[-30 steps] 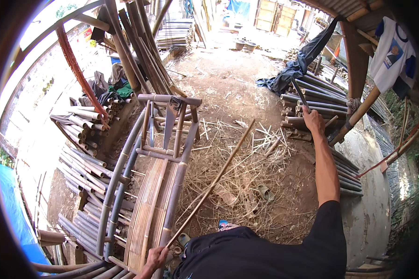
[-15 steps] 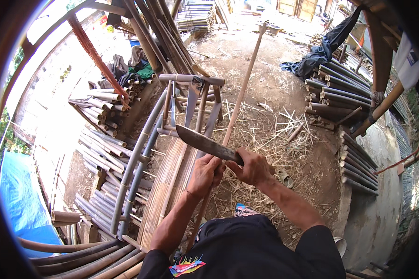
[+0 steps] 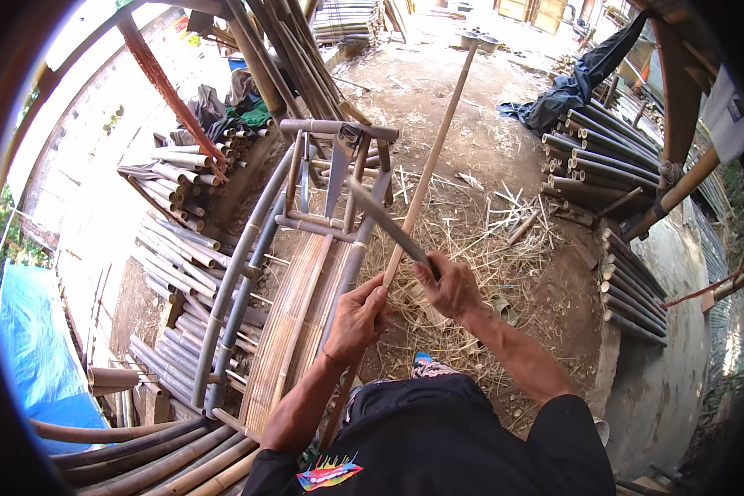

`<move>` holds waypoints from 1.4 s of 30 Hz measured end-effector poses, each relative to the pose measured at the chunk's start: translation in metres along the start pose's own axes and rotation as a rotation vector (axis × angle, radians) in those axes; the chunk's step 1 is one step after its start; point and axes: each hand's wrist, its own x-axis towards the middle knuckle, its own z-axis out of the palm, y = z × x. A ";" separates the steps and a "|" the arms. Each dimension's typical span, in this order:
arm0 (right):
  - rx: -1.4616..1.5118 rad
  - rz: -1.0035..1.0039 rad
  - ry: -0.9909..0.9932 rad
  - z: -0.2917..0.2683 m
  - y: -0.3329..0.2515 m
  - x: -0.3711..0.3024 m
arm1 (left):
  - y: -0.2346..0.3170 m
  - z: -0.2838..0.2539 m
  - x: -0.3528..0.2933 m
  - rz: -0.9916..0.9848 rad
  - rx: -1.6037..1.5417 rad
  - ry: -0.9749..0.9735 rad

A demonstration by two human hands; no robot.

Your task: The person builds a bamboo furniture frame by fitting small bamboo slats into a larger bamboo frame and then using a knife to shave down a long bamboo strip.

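My left hand is closed round a long, slender bamboo strip, thumb lying along it. The strip runs from under my left forearm up and away to the far ground. In my right hand, fingers wrapped round its handle, is a machete. Its dark blade points up and left and crosses the strip just beyond my left hand; whether it touches the strip I cannot tell. The handle is mostly hidden by my fingers.
Left of me stands a bamboo bench with a handsaw hung on its end frame. Stacked bamboo poles lie farther left, with another pole stack at right. Pale shavings litter the dirt floor.
The machete has swung from lying crosswise above my left hand to a steeper, edge-on angle. My hands have moved apart, the left one lower and left along the strip.
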 end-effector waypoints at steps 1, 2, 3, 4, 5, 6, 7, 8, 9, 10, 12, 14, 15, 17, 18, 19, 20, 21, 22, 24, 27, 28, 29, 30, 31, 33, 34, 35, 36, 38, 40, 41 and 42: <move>-0.037 -0.112 -0.038 0.005 0.003 -0.007 | -0.001 -0.003 -0.001 -0.006 -0.003 -0.015; -0.095 -0.138 0.003 0.004 0.008 -0.002 | -0.002 -0.005 -0.002 -0.012 -0.007 -0.029; -0.143 -0.151 0.036 0.004 0.016 0.002 | -0.006 -0.006 -0.008 -0.023 0.034 -0.028; -0.204 -0.180 0.077 -0.003 0.025 0.013 | -0.006 -0.003 -0.012 -0.013 0.070 -0.033; -0.024 0.073 0.144 -0.011 0.038 0.024 | -0.008 -0.001 -0.015 -0.002 0.105 -0.038; 0.043 0.221 0.132 -0.026 0.047 0.036 | -0.010 -0.001 -0.021 -0.018 0.078 -0.057; -0.010 0.166 0.157 -0.030 0.047 0.034 | -0.016 -0.004 -0.027 -0.042 0.049 -0.073; -0.063 0.112 0.182 -0.033 0.045 0.032 | -0.020 -0.007 -0.032 -0.066 0.020 -0.090; -0.084 0.074 0.117 -0.033 0.043 0.026 | -0.024 -0.010 -0.036 -0.066 0.011 -0.066; -0.103 0.037 0.053 -0.031 0.041 0.021 | -0.027 -0.012 -0.040 -0.070 -0.007 -0.077; -0.188 -0.006 0.177 -0.033 0.062 0.031 | -0.026 -0.014 -0.050 -0.075 -0.035 -0.110; -0.180 0.067 0.214 -0.057 0.081 0.041 | -0.031 -0.023 -0.066 -0.071 0.097 -0.136; -0.203 0.095 0.237 -0.065 0.093 0.045 | -0.037 -0.030 -0.081 -0.087 0.098 -0.131; -0.269 0.085 0.268 -0.081 0.099 0.053 | -0.054 -0.046 -0.106 -0.114 0.085 -0.138; -0.293 0.067 0.290 -0.091 0.103 0.054 | -0.062 -0.053 -0.117 -0.117 0.076 -0.150; -0.295 0.106 0.293 -0.101 0.108 0.055 | -0.068 -0.061 -0.126 -0.117 0.070 -0.158; -0.297 0.146 0.295 -0.110 0.110 0.054 | -0.072 -0.068 -0.133 -0.147 0.047 -0.191; -0.311 0.156 0.317 -0.116 0.106 0.053 | -0.073 -0.075 -0.140 -0.174 0.025 -0.223; -0.287 0.114 0.324 -0.116 0.100 0.053 | -0.072 -0.082 -0.143 -0.197 0.004 -0.250; -0.238 0.018 0.331 -0.105 0.081 0.049 | -0.076 -0.093 -0.120 -0.177 -0.254 -0.440; -0.195 -0.108 0.186 -0.080 0.057 0.041 | -0.043 -0.041 -0.045 0.030 -0.436 -0.455; -0.171 -0.151 0.162 -0.073 0.055 0.040 | -0.025 -0.027 -0.019 0.028 -0.466 -0.496; -0.125 -0.165 0.152 -0.066 0.043 0.039 | -0.013 -0.013 0.001 0.060 -0.347 -0.414; -0.126 -0.119 0.121 -0.063 0.044 0.036 | -0.004 0.000 0.017 0.092 -0.235 -0.353; -0.120 -0.120 0.110 -0.059 0.038 0.033 | 0.002 0.007 0.022 0.084 -0.206 -0.286; -0.171 -0.182 0.066 -0.047 0.036 0.022 | 0.012 0.019 0.025 0.060 -0.143 -0.165; -0.162 -0.328 0.097 -0.036 0.032 0.015 | 0.013 0.021 0.024 0.032 -0.089 -0.138; -0.231 -0.426 0.165 -0.033 0.031 0.016 | 0.012 0.020 0.020 0.004 -0.035 -0.112; -0.299 -0.521 0.227 -0.032 0.033 0.018 | 0.010 0.018 0.013 -0.029 0.018 -0.083; -0.096 0.045 0.160 -0.042 0.064 0.028 | 0.000 0.023 -0.003 0.003 0.054 -0.089; -0.034 0.049 0.141 -0.039 0.066 0.025 | -0.006 0.021 -0.015 -0.031 0.060 -0.071; 0.003 0.036 0.112 -0.037 0.061 0.017 | -0.011 0.018 -0.019 -0.062 0.094 -0.035; 0.015 0.015 0.031 -0.028 0.062 0.007 | -0.010 0.019 -0.023 -0.092 0.062 -0.009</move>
